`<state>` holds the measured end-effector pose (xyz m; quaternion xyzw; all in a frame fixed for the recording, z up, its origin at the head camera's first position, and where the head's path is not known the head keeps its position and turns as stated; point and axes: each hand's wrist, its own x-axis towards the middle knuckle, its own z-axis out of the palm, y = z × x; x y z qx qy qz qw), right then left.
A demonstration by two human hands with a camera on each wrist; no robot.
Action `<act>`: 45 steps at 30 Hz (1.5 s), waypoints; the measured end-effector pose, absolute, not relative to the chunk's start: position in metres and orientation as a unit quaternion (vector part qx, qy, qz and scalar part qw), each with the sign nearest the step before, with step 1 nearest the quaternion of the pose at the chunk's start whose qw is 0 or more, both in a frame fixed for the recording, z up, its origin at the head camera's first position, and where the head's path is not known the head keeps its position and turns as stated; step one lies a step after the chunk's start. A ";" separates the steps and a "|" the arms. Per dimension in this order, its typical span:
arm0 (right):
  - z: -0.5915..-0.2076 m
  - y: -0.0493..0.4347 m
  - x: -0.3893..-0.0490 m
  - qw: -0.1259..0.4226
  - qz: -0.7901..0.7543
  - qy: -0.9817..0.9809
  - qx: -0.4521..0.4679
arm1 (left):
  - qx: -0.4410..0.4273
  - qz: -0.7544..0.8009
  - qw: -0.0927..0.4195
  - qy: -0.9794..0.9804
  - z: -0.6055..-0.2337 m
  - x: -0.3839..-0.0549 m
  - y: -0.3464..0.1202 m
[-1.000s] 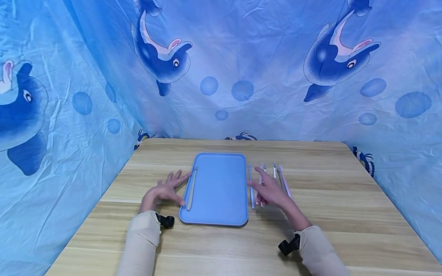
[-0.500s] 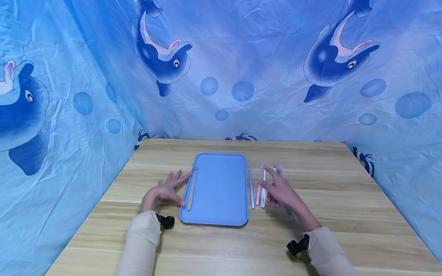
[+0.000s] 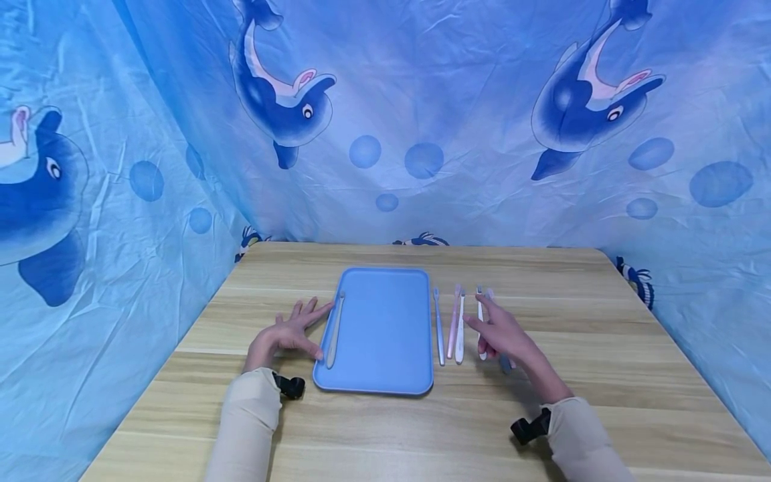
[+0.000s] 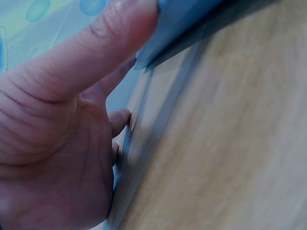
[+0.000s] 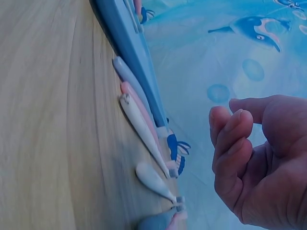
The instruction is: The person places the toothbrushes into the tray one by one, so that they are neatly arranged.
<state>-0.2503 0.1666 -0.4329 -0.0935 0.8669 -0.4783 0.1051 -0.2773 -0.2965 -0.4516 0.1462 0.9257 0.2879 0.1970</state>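
Note:
A blue tray [image 3: 385, 328] lies on the table with a grey toothbrush [image 3: 334, 331] along its left side. My left hand [image 3: 289, 333] has its fingers spread against the tray's left edge, thumb at the rim. Right of the tray lie a blue toothbrush [image 3: 438, 328], a pink toothbrush [image 3: 453, 328] and a white toothbrush [image 3: 460, 335]. Over the further brushes hovers my right hand [image 3: 504, 333], holding nothing; its index finger points forward and the other fingers bend loosely. It partly hides a second white toothbrush [image 3: 480, 309], a grey-blue one [image 3: 504, 364] and another pink one [image 3: 490, 293].
The wooden table [image 3: 373, 435] reaches back to a blue curtain [image 3: 385, 120] printed with dolphins. Black wrist cameras sit on both wrists, the right one [image 3: 530, 427] low over the tabletop.
My right hand has moved rightward across the row of toothbrushes, uncovering the nearer pink and white ones. The left hand and the tray have stayed in place.

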 end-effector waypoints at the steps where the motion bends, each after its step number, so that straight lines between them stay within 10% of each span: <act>1: -0.433 0.169 -0.251 0.104 -0.476 0.868 -0.098 | 0.146 0.288 0.197 0.926 -0.452 -0.277 -0.297; 45: -0.457 0.230 -0.257 0.162 -0.388 0.906 -0.051 | 0.150 0.295 0.194 0.923 -0.455 -0.277 -0.300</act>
